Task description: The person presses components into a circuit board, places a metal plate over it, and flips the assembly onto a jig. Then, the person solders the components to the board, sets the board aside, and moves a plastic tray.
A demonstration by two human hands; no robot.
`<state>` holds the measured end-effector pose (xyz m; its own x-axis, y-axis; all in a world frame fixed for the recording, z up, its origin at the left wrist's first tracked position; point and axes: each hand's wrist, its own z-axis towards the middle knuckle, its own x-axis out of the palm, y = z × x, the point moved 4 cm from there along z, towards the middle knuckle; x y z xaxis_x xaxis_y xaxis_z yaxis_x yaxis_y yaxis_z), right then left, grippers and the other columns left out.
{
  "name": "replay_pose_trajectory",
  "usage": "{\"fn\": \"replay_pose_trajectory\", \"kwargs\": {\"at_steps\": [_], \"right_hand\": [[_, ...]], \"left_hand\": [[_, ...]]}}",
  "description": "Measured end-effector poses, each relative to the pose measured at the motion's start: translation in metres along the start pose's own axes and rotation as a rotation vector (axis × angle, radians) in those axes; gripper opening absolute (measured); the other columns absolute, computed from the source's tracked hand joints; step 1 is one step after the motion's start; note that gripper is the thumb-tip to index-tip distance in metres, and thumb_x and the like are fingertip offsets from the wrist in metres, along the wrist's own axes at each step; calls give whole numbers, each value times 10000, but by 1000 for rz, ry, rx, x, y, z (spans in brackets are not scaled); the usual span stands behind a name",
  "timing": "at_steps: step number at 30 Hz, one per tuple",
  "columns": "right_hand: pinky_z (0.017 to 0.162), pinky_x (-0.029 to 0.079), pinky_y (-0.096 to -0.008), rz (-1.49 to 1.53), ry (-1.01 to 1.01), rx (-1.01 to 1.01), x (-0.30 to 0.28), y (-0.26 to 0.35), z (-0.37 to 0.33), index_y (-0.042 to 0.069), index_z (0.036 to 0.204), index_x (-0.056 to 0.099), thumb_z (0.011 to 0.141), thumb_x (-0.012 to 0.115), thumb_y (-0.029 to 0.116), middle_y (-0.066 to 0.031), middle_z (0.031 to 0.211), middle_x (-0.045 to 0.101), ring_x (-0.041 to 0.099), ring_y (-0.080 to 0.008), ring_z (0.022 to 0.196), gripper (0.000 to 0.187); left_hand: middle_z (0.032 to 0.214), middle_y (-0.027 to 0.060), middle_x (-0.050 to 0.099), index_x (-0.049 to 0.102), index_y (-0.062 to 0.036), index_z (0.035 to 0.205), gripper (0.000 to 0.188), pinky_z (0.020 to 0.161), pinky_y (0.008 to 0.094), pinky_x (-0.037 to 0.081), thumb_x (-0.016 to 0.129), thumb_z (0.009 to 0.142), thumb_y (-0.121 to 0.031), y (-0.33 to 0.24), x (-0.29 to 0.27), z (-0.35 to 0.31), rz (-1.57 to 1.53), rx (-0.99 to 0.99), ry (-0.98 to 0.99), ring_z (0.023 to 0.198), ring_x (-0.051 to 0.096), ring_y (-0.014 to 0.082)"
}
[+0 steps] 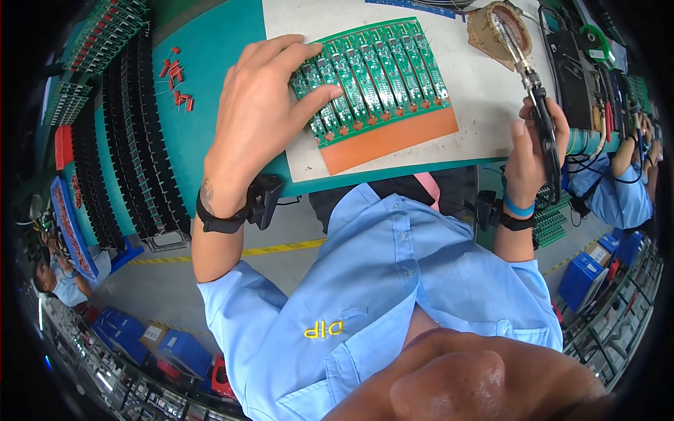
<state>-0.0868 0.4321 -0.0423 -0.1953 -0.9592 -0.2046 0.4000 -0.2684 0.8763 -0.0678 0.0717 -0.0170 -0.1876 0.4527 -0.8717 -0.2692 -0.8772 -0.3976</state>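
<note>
A green circuit board panel (372, 74), made of several narrow boards side by side, lies on an orange-brown sheet (393, 140) on the white work surface. My left hand (270, 91) holds the panel at its left end, thumb on top and index fingertip at the far left corner. At the right, my right hand (530, 144) is closed round the black handle of a soldering iron (539, 105). Its metal shaft points away from me, with the front end inside a round, crusted tan pot (484, 35). The very tip cannot be made out.
Several red components with wire leads (177, 74) lie on the green mat (203, 42) at the left. Beyond them stand long black slotted racks (133, 133). A green-and-white reel (597, 52) and cables are at the far right. Other people work at both sides.
</note>
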Motion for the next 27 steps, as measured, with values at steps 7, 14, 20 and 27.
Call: {"fn": "replay_pose_trajectory", "kwargs": {"at_steps": [7,14,20,27], "right_hand": [[860,517,-305,208,532,-204,77,45,-12,-46,1220,605,796,790,-38,-168,1075,687,652,-208,981,462],[778,538,-303,147,603,-178,104,51,-12,-40,1134,660,772,798,-37,-146,992,704,671,-214,888,388],[800,493,-318,100,640,-124,106,47,-16,-51,1158,630,780,800,-23,-171,1007,644,616,-227,908,415],[802,502,-318,78,658,-136,109,45,-15,-54,1170,633,784,804,-22,-171,1008,644,620,-224,905,423]], "left_hand": [[1320,147,678,711,-39,1235,511,1033,435,498,869,799,-252,2,-1,-2,-33,-6,8,1235,606,345],[1332,150,675,701,-34,1254,515,1042,433,499,867,794,-197,8,-4,-7,-135,-55,12,1251,611,348],[1345,143,671,701,-34,1256,508,1043,429,502,861,797,-183,8,-2,-9,-85,-51,10,1256,613,345],[1240,187,700,721,0,1149,455,986,461,515,866,773,-212,7,-2,-8,-101,-13,-45,1175,636,375]]}}
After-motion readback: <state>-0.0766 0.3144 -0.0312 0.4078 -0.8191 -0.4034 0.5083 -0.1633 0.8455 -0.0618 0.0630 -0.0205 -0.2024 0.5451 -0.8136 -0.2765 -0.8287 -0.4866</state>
